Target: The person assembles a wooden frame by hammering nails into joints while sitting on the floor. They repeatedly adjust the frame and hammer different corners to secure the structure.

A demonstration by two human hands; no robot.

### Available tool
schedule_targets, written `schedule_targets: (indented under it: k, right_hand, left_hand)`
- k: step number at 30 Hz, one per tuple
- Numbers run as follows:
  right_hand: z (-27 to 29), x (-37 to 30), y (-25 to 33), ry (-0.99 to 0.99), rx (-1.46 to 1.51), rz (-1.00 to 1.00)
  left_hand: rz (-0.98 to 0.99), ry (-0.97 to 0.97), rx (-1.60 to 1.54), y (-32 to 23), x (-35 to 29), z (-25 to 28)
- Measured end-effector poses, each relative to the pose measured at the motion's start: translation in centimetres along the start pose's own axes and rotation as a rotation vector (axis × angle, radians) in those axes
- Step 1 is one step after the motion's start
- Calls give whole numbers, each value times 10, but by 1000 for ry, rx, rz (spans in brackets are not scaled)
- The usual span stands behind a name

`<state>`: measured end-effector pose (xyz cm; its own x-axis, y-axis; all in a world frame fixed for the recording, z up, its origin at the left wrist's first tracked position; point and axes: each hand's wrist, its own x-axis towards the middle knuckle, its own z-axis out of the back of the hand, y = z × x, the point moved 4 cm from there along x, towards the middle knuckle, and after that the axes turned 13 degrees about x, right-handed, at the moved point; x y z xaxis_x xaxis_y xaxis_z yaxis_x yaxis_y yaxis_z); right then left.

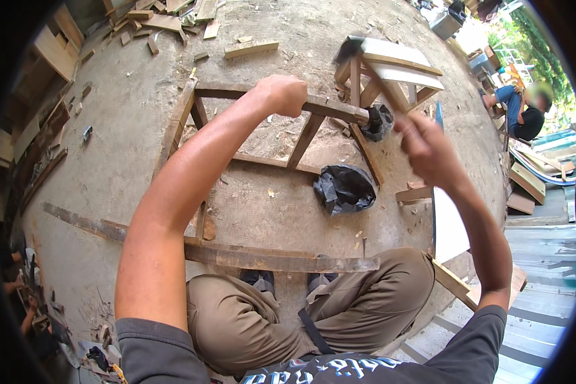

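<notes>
My right hand is wrapped round the wooden handle of a hammer, its dark head raised at the upper left of the hand and slightly blurred. Stretched forward, my left hand is closed in a fist on the far rail of a wooden frame. The frame has several dark, worn bars and lies on the floor. Whether the left fingers grip the rail itself or something small is hidden. Just right of the rail's end sits a small black plastic bag; a larger open black bag lies nearer to me.
A long wooden bar crosses in front of my knees, with a nail standing up from it. A small stool-like piece with a white top stands beyond the hammer. Wood offcuts litter the far floor. Another person sits at far right.
</notes>
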<state>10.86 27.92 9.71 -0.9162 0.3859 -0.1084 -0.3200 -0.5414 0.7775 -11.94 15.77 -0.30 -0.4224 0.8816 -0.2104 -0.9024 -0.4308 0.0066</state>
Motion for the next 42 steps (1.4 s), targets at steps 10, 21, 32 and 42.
schedule_targets:
  k: [10, 21, 32, 42]
  right_hand:
    - [-21, -5, -27, 80, -154, -83]
    - [-27, -19, -37, -26, 64, -108]
    - [-35, -14, -32, -38, 20, -49]
    - [-42, -13, -39, -80, 104, -80]
  left_hand:
    - [44, 137, 48, 0, -1, 2]
    - [-189, -179, 46, -2, 2, -4]
    - [-83, -99, 3, -10, 1, -1]
    - [-169, -89, -164, -22, 12, -2]
